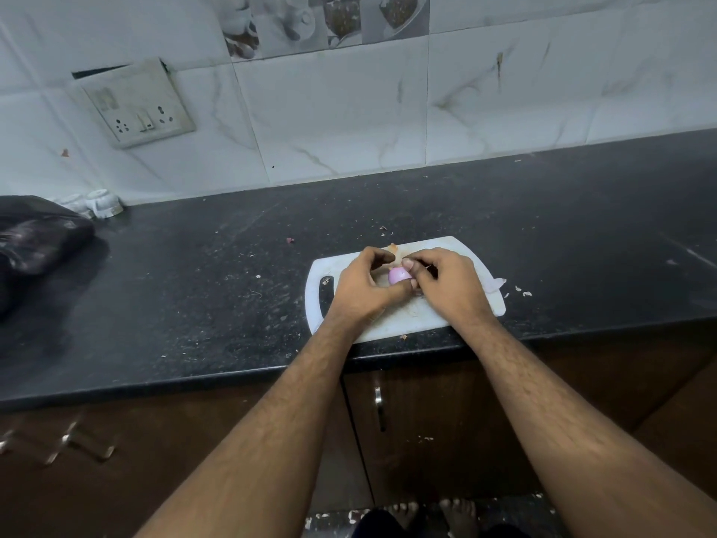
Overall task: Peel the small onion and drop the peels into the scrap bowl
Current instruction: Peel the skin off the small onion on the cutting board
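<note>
A small pink-purple onion (pixel 398 275) sits between my two hands above a white cutting board (pixel 392 326). My left hand (pixel 364 287) grips it from the left and below. From the right, my right hand (pixel 450 283) closes on it, thumb pressed on its top. Most of the onion is hidden by my fingers. A pale peel scrap (pixel 393 247) lies at the board's far edge, and another peel piece (pixel 497 283) hangs off its right side. No scrap bowl is in view.
The board lies at the front edge of a black stone counter (pixel 232 289). A black plastic bag (pixel 35 238) sits far left, with small white cups (pixel 99 203) behind it. Peel bits (pixel 522 292) dot the counter on the right. A tiled wall with a socket plate (pixel 135 104) stands behind.
</note>
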Available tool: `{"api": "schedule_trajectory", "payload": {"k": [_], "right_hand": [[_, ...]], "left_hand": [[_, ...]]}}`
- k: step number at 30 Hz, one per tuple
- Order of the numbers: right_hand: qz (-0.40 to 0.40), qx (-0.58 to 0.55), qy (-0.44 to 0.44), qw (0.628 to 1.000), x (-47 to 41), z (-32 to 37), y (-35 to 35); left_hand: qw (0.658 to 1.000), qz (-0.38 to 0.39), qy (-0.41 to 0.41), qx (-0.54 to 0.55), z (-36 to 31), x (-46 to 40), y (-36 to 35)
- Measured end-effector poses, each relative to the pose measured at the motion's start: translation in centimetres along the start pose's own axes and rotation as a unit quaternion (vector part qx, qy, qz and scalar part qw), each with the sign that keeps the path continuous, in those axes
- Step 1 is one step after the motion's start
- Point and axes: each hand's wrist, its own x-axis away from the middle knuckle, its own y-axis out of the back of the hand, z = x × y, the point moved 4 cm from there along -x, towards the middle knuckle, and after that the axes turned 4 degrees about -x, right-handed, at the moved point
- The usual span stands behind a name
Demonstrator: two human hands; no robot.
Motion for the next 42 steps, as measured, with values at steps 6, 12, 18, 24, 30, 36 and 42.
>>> {"api": "schedule_trajectory", "payload": {"k": [6,12,18,24,30,36,42], "right_hand": [[0.008,-0.008,0.0,1.0,0.2,0.1,0.4],[0.024,0.017,0.018,0.999,0.3,0.4,0.2],[0.043,0.04,0.037,0.998,0.3,0.4,-0.3],[0.054,0.069,0.046,0.995,0.4,0.5,-0.7],[0.055,0.08,0.048,0.994,0.4,0.5,-0.8],[0.057,0.096,0.048,0.993,0.6,0.8,-0.9],[0.044,0.097,0.034,0.994,0.6,1.0,-0.6]], "left_hand": [[1.0,-0.007,0.026,0.0,0.7,-0.4,-0.2],[0.999,-0.009,0.031,0.011,0.9,-0.3,0.1],[0.999,-0.004,0.031,0.005,0.5,-0.2,0.0],[0.999,-0.005,0.036,0.001,0.5,-0.4,-0.2],[0.999,-0.003,0.039,-0.012,0.3,-0.2,-0.1],[0.999,-0.003,0.042,-0.008,0.5,-0.4,-0.1],[0.999,0.001,0.039,-0.012,0.5,-0.3,-0.2]]}}
